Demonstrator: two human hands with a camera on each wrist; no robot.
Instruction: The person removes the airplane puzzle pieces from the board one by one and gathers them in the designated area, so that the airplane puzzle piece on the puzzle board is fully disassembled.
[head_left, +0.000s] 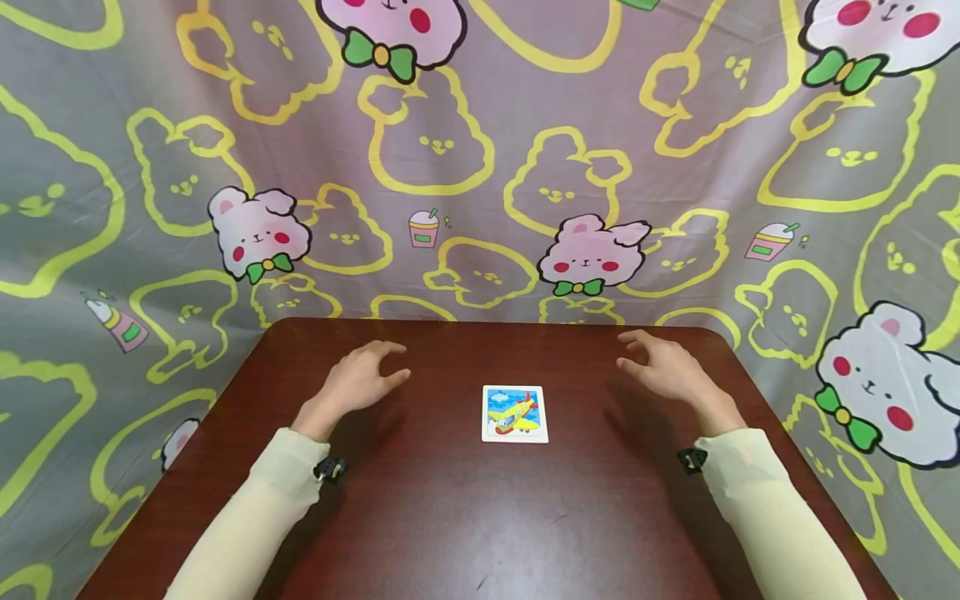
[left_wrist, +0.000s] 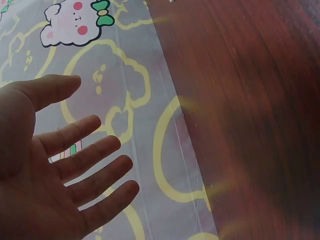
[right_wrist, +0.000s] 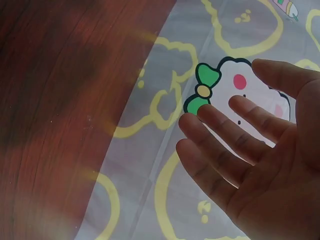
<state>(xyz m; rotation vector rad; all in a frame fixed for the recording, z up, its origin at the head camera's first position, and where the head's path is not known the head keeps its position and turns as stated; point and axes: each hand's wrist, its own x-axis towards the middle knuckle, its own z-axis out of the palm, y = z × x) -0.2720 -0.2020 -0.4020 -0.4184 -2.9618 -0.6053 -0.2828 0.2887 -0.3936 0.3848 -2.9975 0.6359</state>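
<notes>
Nearest, well behind the left fingers (left_wrist: 92, 159), is a cream left sleeve (head_left: 258, 492); its twin, the right sleeve (head_left: 765, 492), lies likewise behind the right fingers (right_wrist: 232, 134). At each cuff, on the side facing the other arm, sits a small black fitting, the left one (head_left: 331, 469) and the right one (head_left: 692, 460) both closer to the person than the fingers.

Below and between the fingers spreads a glossy, reddish-brown, wood-grained surface (head_left: 517, 517), with shadows of the arms on it.

The square picture card (head_left: 514, 414) lies flat there, between the two sets of fingers, apart from both and a little nearer the person than their tips. It has a white border and shows a yellow airplane with red parts against a blue sky with a white cloud.

The left hand (head_left: 356, 379) and right hand (head_left: 667, 367) hang above the surface on either side, palms inward. All their fingers are loosely extended and spread, thumbs well apart from them.

Past the fingertips runs the surface's far edge, and beyond it hangs a grey cloth (head_left: 487, 108) with yellow animal outlines, white rabbit heads with green bows, and pink cups.
</notes>
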